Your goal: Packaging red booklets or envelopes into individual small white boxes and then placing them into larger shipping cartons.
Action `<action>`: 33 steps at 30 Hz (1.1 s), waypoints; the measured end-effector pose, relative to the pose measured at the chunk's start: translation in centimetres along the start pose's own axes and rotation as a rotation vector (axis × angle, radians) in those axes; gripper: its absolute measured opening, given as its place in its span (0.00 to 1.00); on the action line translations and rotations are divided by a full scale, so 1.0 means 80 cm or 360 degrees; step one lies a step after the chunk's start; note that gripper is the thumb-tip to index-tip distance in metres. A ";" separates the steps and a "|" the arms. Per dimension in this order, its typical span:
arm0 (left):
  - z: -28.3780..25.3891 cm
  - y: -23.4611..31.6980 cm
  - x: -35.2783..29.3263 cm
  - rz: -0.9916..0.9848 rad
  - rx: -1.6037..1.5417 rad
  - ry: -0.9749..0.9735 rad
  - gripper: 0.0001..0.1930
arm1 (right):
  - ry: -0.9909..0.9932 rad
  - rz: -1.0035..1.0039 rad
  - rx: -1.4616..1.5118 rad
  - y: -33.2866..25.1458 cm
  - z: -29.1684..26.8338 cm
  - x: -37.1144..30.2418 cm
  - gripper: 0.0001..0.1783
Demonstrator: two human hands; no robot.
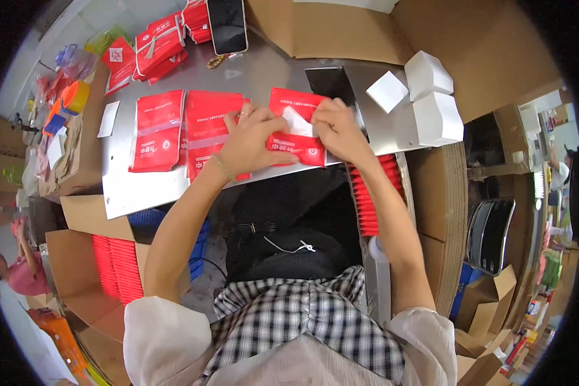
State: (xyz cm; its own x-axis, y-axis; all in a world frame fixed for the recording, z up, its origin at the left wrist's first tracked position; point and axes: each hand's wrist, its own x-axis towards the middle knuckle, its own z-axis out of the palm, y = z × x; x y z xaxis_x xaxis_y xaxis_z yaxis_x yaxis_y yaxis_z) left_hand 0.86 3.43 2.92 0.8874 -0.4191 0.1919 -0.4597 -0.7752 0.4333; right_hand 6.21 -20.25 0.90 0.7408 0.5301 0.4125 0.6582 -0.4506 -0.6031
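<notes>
A red flat packet point(296, 98) lies near the table's front edge between my two hands, with a white card point(297, 121) showing at its middle opening. My left hand point(254, 138) is closed on the packet's left side, thumb along the lower part. My right hand point(341, 130) is closed at the packet's right side, its fingertips on the card's right end. Its grip is partly hidden by the curled fingers. Beside my left hand lie a stack of red packets point(213, 112), partly under my wrist, and another stack point(157, 132) farther left.
Folded white card stacks point(437, 119) and a white square point(387, 92) lie at right. Bundled red packets point(159, 48) and a phone point(228, 27) lie at the back. Cardboard boxes point(347, 29) border the table; red packets fill boxes below point(117, 267) and by my right forearm point(368, 199).
</notes>
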 end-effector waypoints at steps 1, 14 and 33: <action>0.003 -0.003 0.003 -0.0035 -0.0071 -0.0053 0.25 | 0.0134 -0.0021 -0.0214 -0.004 -0.005 -0.007 0.07; 0.046 0.008 0.064 0.0155 -0.0299 -0.0004 0.28 | 0.0715 0.0350 -0.0276 -0.047 -0.158 -0.070 0.11; 0.075 0.043 0.174 0.0830 -0.0065 0.0419 0.06 | 0.0713 0.0556 -0.0309 0.004 -0.142 -0.155 0.29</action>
State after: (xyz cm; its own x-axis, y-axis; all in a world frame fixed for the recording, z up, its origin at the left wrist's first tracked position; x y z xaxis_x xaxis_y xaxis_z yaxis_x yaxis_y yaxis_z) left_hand 11.45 -7.88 1.82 0.5247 -0.6049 0.5989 -0.8411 -0.4769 0.2552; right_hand -1.22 -35.13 3.33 0.8742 -0.0084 0.4855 0.3468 -0.6891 -0.6363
